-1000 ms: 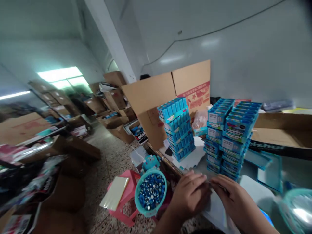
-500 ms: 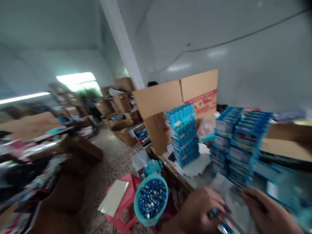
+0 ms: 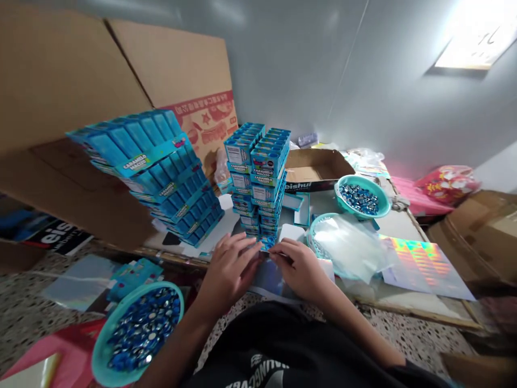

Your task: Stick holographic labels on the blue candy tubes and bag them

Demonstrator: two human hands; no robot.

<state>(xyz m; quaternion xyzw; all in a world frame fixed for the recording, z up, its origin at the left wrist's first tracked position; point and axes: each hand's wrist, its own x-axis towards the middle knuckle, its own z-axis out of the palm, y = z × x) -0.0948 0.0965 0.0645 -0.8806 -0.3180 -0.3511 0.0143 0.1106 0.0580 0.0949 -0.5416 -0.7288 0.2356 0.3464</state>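
My left hand (image 3: 234,267) and my right hand (image 3: 301,267) are close together at the table's front edge. A small blue item (image 3: 267,242) lies between their fingertips, its kind unclear. The fingers of my left hand curve over towards it, the thumb partly hidden beneath. Thumb and forefinger of my right hand pinch together beside it. Under both hands is a shiny, see-through sheet (image 3: 271,277). Just behind them rise two stacks of blue printed boxes (image 3: 269,175). A larger, leaning stack of blue boxes (image 3: 161,167) stands to the left.
A large carton (image 3: 133,70) backs the left stack. To the right are a bowl of blue wrapped pieces (image 3: 359,199), another bowl under clear film (image 3: 343,242) and a holographic sheet (image 3: 424,267). A basin of blue pieces (image 3: 145,328) stands low at left. An open carton (image 3: 315,164) lies behind.
The view has swung right, bringing the bowls and holographic sheet into sight. My left hand, earlier closed with a blue piece at it, has its fingers stretched further. Both hands are closer together.
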